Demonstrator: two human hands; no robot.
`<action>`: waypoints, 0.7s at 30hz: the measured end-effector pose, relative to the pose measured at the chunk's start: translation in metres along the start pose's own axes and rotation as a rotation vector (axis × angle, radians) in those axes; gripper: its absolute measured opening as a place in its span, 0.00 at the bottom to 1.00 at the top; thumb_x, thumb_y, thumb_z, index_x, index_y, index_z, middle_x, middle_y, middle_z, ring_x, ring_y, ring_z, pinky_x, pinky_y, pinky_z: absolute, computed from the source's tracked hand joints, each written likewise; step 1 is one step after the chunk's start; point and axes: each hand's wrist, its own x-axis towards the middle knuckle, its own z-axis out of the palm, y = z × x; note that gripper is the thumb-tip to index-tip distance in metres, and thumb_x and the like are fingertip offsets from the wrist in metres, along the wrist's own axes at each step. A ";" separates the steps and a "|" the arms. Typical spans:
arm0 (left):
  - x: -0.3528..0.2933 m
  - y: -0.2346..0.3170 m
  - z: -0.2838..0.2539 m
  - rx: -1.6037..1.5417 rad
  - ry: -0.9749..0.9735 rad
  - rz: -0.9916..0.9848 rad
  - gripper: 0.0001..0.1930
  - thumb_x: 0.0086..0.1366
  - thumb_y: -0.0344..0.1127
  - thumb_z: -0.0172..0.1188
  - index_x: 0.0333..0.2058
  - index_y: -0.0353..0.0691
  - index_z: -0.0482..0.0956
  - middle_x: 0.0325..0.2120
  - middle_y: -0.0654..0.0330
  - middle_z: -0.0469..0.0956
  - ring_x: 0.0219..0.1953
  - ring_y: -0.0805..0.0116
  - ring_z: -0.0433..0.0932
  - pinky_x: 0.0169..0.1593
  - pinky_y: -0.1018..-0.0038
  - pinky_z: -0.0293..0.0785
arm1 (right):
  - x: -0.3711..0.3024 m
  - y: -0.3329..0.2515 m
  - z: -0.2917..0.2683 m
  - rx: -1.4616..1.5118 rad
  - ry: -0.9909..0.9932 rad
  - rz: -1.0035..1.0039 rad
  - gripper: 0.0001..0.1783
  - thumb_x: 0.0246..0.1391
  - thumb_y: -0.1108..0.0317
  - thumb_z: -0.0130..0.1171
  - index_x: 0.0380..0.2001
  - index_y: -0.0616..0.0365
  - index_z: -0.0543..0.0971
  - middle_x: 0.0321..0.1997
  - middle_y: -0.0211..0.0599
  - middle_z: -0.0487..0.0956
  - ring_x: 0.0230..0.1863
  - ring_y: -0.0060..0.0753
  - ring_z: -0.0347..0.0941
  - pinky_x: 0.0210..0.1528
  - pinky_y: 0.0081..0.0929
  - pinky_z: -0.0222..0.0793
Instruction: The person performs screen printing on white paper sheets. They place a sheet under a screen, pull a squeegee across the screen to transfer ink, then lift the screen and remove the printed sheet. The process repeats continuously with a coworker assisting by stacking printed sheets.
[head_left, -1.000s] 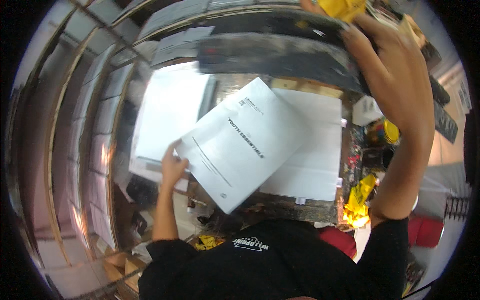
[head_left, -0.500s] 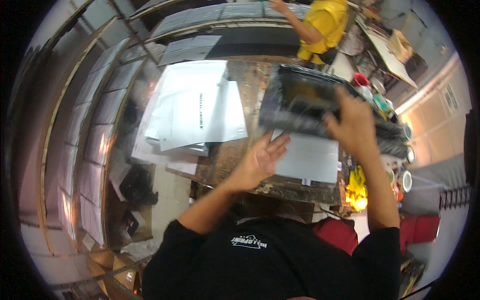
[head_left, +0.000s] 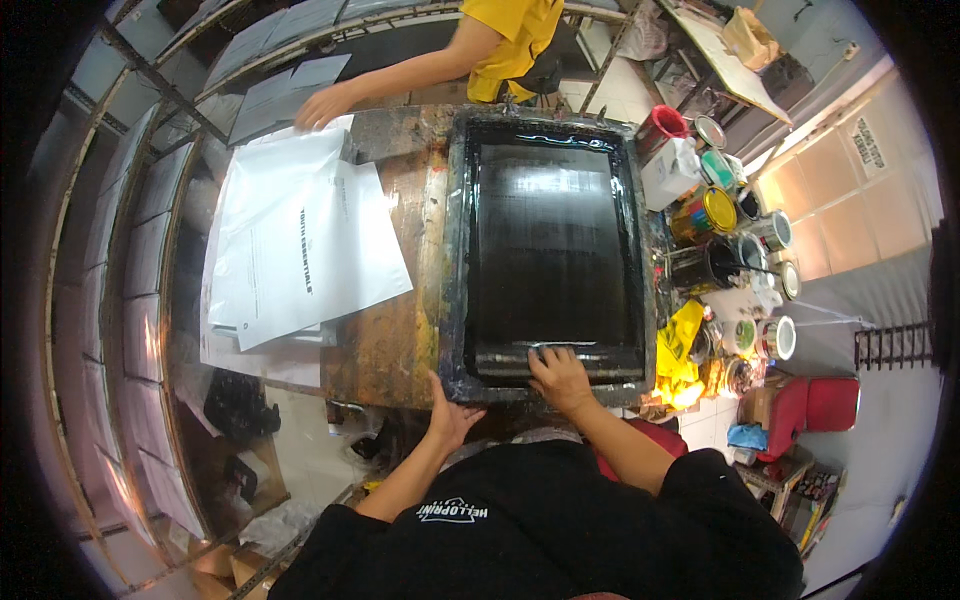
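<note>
A dark screen-printing frame [head_left: 455, 250] lies flat on the worktable, its mesh dark and wet-looking. Across the mesh's near end lies a squeegee [head_left: 490, 360], with my right hand [head_left: 562, 380] closed over its bar. My left hand [head_left: 450, 415] is at the frame's near left corner, thumb and fingers spread apart against the edge. To the left, a stack of white printed sheets [head_left: 290, 230] sits slightly fanned. Whatever lies under the frame is hidden.
A co-worker in yellow [head_left: 510, 40] stands at the far side, one hand [head_left: 325, 105] over the stack's far end. Paint cans [head_left: 705, 215] and a red container [head_left: 662, 125] crowd the right side. Racks of sheets [head_left: 150, 250] stand at left; a red chair [head_left: 815, 405] is at lower right.
The tilted screen frame has come down flat, covering the pale sheet that lay beneath. My right hand has moved from its far side to the squeegee. The co-worker's arm now reaches toward the stack.
</note>
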 end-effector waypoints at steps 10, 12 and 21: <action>-0.005 -0.003 0.020 -0.037 0.202 0.009 0.60 0.59 0.88 0.31 0.74 0.41 0.50 0.69 0.49 0.63 0.69 0.49 0.64 0.71 0.51 0.55 | 0.286 0.190 0.013 -0.042 0.095 0.011 0.18 0.54 0.51 0.67 0.41 0.50 0.77 0.40 0.38 0.78 0.43 0.48 0.77 0.39 0.48 0.76; -0.011 -0.005 0.025 -0.040 0.272 0.034 0.58 0.61 0.86 0.29 0.74 0.41 0.49 0.69 0.48 0.63 0.69 0.48 0.64 0.70 0.51 0.56 | 0.337 0.231 -0.003 -0.008 0.002 -0.005 0.24 0.61 0.41 0.58 0.39 0.52 0.79 0.36 0.45 0.83 0.41 0.52 0.82 0.42 0.50 0.76; -0.029 -0.031 -0.006 -0.026 0.235 0.201 0.52 0.66 0.81 0.29 0.72 0.41 0.54 0.62 0.50 0.72 0.56 0.56 0.76 0.58 0.60 0.70 | 0.361 0.241 0.000 -0.079 0.104 -0.004 0.23 0.60 0.42 0.58 0.43 0.49 0.79 0.38 0.41 0.82 0.42 0.50 0.80 0.41 0.48 0.77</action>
